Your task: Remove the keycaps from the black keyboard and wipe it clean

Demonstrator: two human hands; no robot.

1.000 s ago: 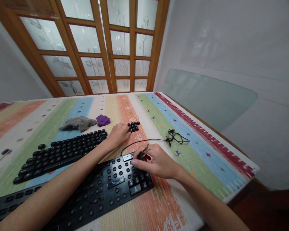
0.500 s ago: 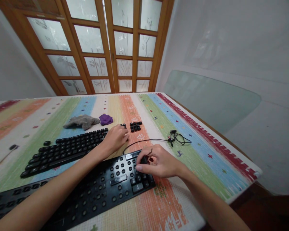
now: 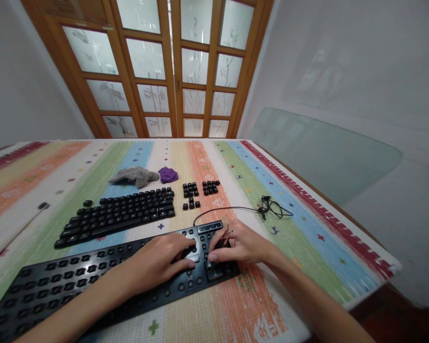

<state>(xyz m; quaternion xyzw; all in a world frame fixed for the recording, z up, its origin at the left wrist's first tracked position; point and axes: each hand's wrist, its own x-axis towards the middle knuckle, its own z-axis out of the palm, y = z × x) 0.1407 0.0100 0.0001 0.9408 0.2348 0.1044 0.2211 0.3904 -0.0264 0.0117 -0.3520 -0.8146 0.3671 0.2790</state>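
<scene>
A black keyboard base [image 3: 96,262] lies along the front of the table, with rows of bare key sockets. My left hand [image 3: 164,259] rests over its right half; the thumb and forefinger are apart, with a shiny panel showing between their tips. At the number pad, my right hand [image 3: 236,245] has its thumb and forefinger pinched at a black keycap, mostly hidden by the fingers. Several dark keycaps [image 3: 214,272] sit on the base just below that hand. Beyond the base, loose keycaps stand in a main block [image 3: 125,212], a middle group [image 3: 190,190] and a right group [image 3: 210,187].
A cable [image 3: 232,207] runs from the base's back edge to a tangled bundle [image 3: 270,208] at right. A grey cloth [image 3: 134,177] and a purple cloth [image 3: 168,175] lie behind the keycaps. A thin stick with a dark tip [image 3: 25,223] lies at far left.
My left hand has come back from the middle keycap group to the keyboard base, uncovering that group. My right hand stays at the number pad. The whole view has shifted slightly.
</scene>
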